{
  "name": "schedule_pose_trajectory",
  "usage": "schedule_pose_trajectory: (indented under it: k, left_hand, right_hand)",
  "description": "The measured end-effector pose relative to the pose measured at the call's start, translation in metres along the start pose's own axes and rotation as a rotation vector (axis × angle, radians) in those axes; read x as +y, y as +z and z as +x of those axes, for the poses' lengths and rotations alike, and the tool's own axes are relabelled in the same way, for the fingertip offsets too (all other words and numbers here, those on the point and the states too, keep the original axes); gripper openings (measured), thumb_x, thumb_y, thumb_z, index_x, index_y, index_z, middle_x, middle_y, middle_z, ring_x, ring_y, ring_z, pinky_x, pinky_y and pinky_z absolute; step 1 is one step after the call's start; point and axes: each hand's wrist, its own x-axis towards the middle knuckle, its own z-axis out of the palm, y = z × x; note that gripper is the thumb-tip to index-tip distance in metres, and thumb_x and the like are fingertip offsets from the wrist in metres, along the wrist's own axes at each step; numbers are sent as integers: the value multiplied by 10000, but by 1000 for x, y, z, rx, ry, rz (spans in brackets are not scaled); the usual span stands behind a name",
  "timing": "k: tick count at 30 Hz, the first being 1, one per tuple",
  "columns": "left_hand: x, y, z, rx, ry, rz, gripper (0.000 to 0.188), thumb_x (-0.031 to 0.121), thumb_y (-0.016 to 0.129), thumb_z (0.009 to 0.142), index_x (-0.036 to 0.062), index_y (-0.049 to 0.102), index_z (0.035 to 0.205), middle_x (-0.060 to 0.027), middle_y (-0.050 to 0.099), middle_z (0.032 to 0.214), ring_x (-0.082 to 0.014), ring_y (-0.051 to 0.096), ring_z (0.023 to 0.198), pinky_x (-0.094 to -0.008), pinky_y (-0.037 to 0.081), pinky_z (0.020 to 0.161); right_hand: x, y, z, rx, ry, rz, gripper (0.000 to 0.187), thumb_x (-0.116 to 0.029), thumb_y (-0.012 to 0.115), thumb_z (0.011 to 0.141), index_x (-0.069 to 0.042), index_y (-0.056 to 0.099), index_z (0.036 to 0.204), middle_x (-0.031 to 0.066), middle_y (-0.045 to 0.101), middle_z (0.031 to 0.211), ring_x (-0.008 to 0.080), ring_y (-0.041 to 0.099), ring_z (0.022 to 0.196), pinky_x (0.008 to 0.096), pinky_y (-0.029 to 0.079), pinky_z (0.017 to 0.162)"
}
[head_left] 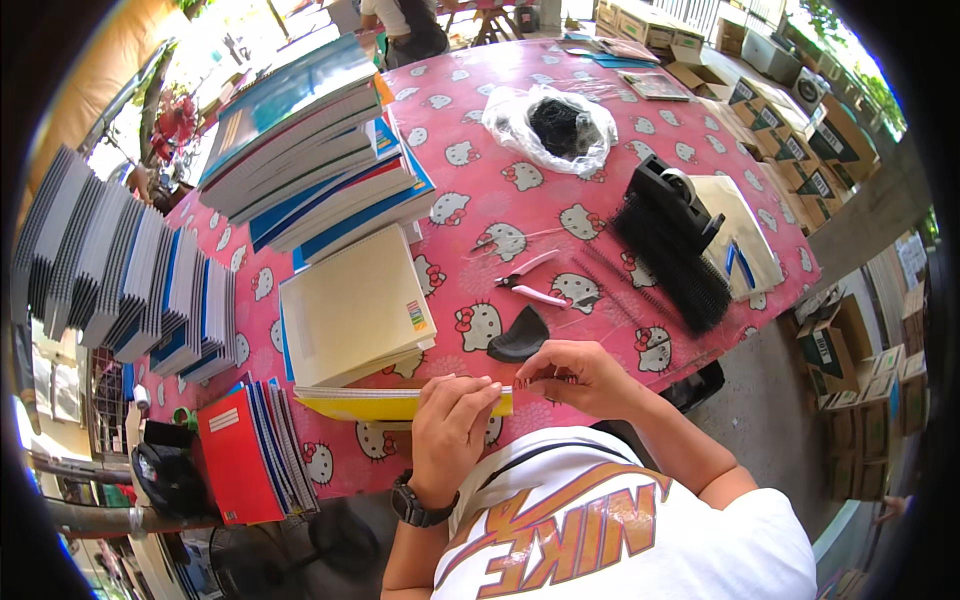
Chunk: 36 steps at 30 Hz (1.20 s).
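Note:
My left hand (455, 425) is closed over a yellow-covered notebook (370, 405) that stands on its edge near the table's front. At that notebook's right end, my right hand (585, 380) pinches what looks like a thin spiral binding coil (524, 382); the fingers hide most of it. Just beyond the right hand lies a curved black pad (518, 336). Pink-handled cutting pliers (533, 283) rest farther back, beside loose black spiral coils (620, 280). A pile of cream-covered notebooks (355, 305) lies behind the yellow one.
Tall notebook stacks (310, 140) fill the back left, with bound notebooks (130, 270) at far left and a red-covered bundle (240, 450) near left. A black coil bundle (670, 250), blue tool (740, 263) and plastic bag (550, 128) lie right and back. Cardboard boxes (840, 345) stand beyond.

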Motion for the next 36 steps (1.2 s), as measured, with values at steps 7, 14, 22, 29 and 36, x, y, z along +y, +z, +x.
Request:
schedule_pose_trajectory:
  k: [7, 14, 22, 29, 36]
  left_hand:
    - [8, -1, -2, 42, 39, 115, 174, 65, 724, 711, 131, 670, 862, -1, 660, 870, -170, 615, 830, -387, 318, 989]
    - [8, -1, -7, 40, 30, 102, 184, 69, 736, 700, 145, 657, 848, 7, 657, 853, -163, 614, 813, -402, 290, 1019]
    - [2, -1, -19, 72, 95, 82, 192, 87, 720, 721, 176, 661, 881, 32, 646, 877, -142, 613, 830, -429, 260, 1045]
    - [4, -2, -23, 58, 107, 76, 189, 67, 701, 725, 175, 664, 876, 31, 649, 865, -145, 616, 825, -435, 246, 1061]
    - [7, 1, -20, 86, 65, 92, 173, 55, 684, 737, 171, 667, 864, 29, 652, 874, -145, 620, 834, -455, 206, 1092]
  right_hand:
    - [-5, 1, 6, 58, -115, -145, 163, 4, 631, 816, -16, 625, 978, 83, 626, 853, 195, 612, 770, 292, 488, 658]
    - [-10, 0, 4, -11, -149, -188, 202, 48, 681, 744, -29, 644, 927, 76, 607, 869, 201, 607, 802, 294, 494, 683]
    - [-19, -1, 6, -135, -211, -266, 217, 36, 671, 745, -55, 623, 937, 64, 565, 900, 240, 571, 861, 333, 475, 724]
    - [-18, -1, 10, -198, -240, -234, 203, 44, 666, 747, -46, 625, 925, 55, 559, 911, 220, 573, 858, 321, 483, 725]
    - [-16, -6, 7, -212, -320, -307, 202, 43, 661, 750, -40, 621, 930, 58, 572, 906, 228, 579, 863, 331, 488, 719]
